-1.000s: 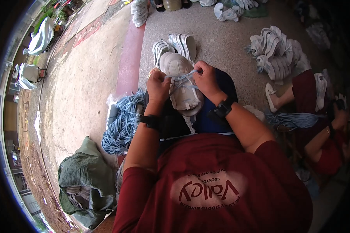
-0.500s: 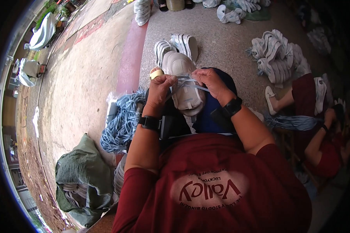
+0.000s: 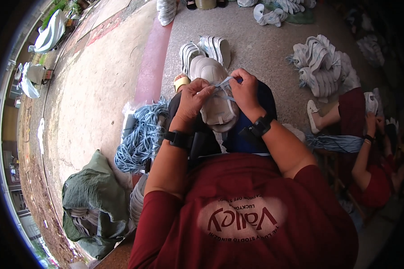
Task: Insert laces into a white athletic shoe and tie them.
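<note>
A pale shoe upper (image 3: 220, 112) rests across my lap, with light blue shoelace (image 3: 226, 82) threaded at its top. My left hand (image 3: 194, 96) pinches the lace from the left side. My right hand (image 3: 245, 92) grips the lace on the right, thumb and finger pressed together. Between the two hands the lace is drawn into a crossing or loop; its exact form is too small to tell. Just beyond my hands more pale shoe uppers (image 3: 207, 69) lie nested in a row, partly hidden by my left hand.
A heap of blue laces (image 3: 141, 139) lies left of my legs, above a green sack (image 3: 94, 197) holding more uppers. Stacked uppers (image 3: 214, 48) stand ahead on the floor. At right are a pile of uppers (image 3: 321, 67) and another person's hands (image 3: 375, 122) beside a shoe upper.
My right hand has risen slightly and turned, and my left hand has moved right, closer to it. The lace between them is gathered tighter. The other person's hands have moved to an upper.
</note>
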### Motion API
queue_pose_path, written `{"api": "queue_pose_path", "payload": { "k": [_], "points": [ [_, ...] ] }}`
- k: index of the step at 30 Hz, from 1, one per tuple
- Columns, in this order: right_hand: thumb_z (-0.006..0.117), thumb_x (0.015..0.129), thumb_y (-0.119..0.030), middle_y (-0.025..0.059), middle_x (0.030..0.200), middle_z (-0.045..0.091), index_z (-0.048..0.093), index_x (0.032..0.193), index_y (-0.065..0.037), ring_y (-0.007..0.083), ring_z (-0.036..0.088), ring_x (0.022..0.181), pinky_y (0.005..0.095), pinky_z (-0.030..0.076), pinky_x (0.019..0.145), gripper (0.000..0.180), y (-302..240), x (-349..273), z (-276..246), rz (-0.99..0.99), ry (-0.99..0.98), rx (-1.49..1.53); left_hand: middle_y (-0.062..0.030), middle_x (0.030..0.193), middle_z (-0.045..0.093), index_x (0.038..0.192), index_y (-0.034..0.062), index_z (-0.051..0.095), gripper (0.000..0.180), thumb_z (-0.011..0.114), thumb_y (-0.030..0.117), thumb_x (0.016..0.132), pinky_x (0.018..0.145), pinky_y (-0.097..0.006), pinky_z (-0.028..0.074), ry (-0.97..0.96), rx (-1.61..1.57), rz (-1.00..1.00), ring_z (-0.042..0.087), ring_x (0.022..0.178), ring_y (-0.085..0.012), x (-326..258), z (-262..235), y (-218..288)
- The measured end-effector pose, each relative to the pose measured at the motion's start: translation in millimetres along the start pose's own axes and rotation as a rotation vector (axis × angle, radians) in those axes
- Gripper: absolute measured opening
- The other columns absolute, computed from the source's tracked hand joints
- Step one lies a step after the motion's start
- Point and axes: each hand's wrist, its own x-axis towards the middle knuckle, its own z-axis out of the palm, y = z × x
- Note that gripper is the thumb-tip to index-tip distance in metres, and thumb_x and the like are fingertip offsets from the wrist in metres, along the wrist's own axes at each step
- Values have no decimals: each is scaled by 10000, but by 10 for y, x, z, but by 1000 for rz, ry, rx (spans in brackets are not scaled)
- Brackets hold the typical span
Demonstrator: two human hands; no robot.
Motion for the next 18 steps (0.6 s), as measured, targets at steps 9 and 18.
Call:
{"api": "queue_pose_path", "payload": {
  "k": [9,18],
  "points": [
    [648,680,-22,94,732,605,633,747,-8,197,585,659,281,449,595,71,-37,-89,-251,177,-309,144,46,693,540,768,48,583,132,678,138,782,569,-215,387,51,426,238,472,638,-57,-83,-169,-99],
    [680,666,-64,120,808,578,644,744,-31,258,561,819,324,461,727,92,-35,-217,-250,-59,-431,-27,-142,739,594,691,55,528,109,592,127,741,605,-431,460,461,1153,370,584,696,-333,-73,4,-88]
  ]
}}
